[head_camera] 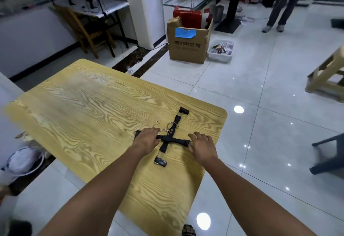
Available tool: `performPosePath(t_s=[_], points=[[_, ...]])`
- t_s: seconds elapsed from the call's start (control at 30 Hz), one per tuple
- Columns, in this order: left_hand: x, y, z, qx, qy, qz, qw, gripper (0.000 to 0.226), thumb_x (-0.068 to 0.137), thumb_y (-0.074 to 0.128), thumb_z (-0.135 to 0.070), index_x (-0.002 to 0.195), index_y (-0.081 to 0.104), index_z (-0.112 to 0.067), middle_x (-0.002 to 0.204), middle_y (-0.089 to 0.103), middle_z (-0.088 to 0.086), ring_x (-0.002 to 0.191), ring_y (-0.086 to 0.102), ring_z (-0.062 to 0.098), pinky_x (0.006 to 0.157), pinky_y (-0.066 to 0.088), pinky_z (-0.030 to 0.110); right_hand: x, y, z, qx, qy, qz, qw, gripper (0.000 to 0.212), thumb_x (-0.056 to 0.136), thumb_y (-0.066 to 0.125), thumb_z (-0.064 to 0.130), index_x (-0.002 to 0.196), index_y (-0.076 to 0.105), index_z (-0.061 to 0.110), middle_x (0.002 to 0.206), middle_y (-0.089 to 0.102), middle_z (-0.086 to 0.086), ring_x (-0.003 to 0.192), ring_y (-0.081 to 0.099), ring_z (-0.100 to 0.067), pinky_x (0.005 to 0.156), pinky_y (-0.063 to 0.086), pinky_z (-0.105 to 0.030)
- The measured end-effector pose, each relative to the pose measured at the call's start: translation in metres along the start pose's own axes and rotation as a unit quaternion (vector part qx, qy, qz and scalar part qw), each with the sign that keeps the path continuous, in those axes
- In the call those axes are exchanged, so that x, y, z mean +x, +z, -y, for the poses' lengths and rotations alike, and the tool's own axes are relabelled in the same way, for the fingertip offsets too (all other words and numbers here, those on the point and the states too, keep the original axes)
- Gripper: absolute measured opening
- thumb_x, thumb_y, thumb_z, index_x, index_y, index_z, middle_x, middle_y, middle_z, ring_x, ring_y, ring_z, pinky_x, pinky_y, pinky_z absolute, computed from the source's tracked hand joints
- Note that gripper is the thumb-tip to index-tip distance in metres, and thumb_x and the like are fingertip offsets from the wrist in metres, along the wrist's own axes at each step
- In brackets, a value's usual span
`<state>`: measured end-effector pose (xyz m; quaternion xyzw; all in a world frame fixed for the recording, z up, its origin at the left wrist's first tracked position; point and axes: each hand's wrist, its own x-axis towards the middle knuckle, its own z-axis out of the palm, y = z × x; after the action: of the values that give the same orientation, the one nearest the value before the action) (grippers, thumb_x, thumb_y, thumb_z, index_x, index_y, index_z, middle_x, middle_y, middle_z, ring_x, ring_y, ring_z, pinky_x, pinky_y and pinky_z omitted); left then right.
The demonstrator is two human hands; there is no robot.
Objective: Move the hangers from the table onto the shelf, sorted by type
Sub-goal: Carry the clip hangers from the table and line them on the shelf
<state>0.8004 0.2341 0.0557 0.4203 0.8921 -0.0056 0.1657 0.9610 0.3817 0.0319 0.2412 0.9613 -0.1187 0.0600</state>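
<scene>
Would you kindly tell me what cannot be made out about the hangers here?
Head view:
- Left end of the crosswise hanger: covered by the left hand, grip unclear.
- Its right clip: behind fingers of the right hand.
- Hanger count: hooks overlap.
- Gold print: too small.
- Shelf: outside the frame.

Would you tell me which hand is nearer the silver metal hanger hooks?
Left: the left hand rests beside the silver metal hooks; the right hand is at the black hangers' right end.

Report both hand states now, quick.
Left hand: lies over the left end of the black hanger; grip cannot be told.
Right hand: open, fingers spread at its right end.
</scene>
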Motion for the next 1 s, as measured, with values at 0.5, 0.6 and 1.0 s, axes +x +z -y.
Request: performPosePath(t_s=[0.5, 0.6, 1.0], points=[[0.077, 0.045, 0.005, 0.081, 0.015, 0.119, 0.99, 0.035, 0.095, 0.051, -0.03, 0.124, 0.048, -0.011, 0.13, 0.051, 0.009, 0.125, 0.043, 0.025, 0.105, 0.03, 0.035, 0.059, 0.02, -0.013, 0.003, -0.035, 0.025, 0.999, 0.044, 0.098, 0.039, 0.027, 0.142, 0.035, 0.021, 0.145, 0.038, -0.003, 0.131, 0.037, -0.023, 0.111, 0.02, -0.036], [0.081, 0.048, 0.007, 0.098, 0.021, 0.111, 0.989, 0.032, 0.095, 0.051, -0.026, 0.122, 0.048, -0.01, 0.128, 0.052, 0.009, 0.124, 0.044, 0.025, 0.103, 0.032, 0.036, 0.066, 0.021, -0.016, 0.002, -0.032, 0.03, 0.999, 0.044, 0.099, 0.039, 0.028, 0.142, 0.035, 0.022, 0.145, 0.038, -0.002, 0.131, 0.036, -0.022, 0.111, 0.019, -0.036], [0.067, 0.035, 0.022, 0.063, 0.052, 0.051, 0.995, 0.028, 0.094, 0.051, -0.029, 0.114, 0.049, -0.009, 0.121, 0.058, 0.007, 0.113, 0.055, 0.026, 0.087, 0.04, 0.034, 0.086, 0.005, -0.012, -0.017, -0.061, -0.018, 0.998, 0.041, 0.1, 0.038, 0.029, 0.14, 0.039, 0.02, 0.14, 0.045, -0.004, 0.126, 0.043, -0.024, 0.109, 0.024, -0.037]])
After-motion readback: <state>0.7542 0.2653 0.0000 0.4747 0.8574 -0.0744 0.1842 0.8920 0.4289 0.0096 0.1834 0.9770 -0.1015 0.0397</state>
